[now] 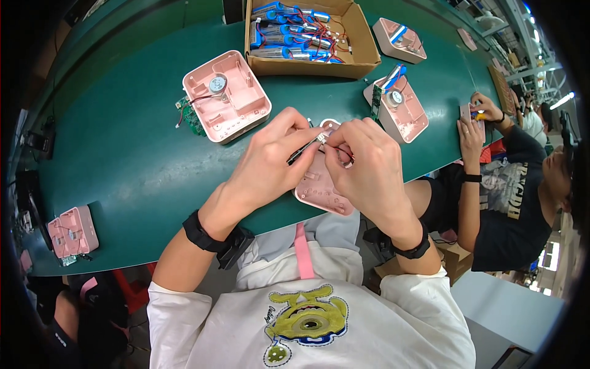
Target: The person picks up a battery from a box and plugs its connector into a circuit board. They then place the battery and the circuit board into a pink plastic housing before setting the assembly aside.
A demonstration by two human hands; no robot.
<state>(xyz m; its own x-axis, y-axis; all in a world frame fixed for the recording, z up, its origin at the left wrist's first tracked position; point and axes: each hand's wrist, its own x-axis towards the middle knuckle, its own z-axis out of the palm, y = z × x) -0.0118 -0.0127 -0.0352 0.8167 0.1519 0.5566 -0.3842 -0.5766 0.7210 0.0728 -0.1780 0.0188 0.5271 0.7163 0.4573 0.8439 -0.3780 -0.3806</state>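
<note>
My left hand (pixel 267 154) is closed in a pinch on a thin circuit board (pixel 300 152), seen almost edge-on. Against the board's end, the fingertips of my right hand (pixel 369 163) close on a small white wire connector (pixel 322 138). Red and dark wires (pixel 347 152) trail beneath that hand. Whether the connector is fully seated cannot be made out. Both hands are over an open pink plastic housing (pixel 322 187) near the table's front edge, and they cover much of it.
A cardboard box (pixel 313 67) of blue wired batteries (pixel 273 34) stands at the back. Pink housings sit far left of centre (pixel 246 101), right (pixel 409 117), back right (pixel 393 40) and near left (pixel 83 227). A co-worker's hands (pixel 473 132) are at the right on the green table (pixel 135 160).
</note>
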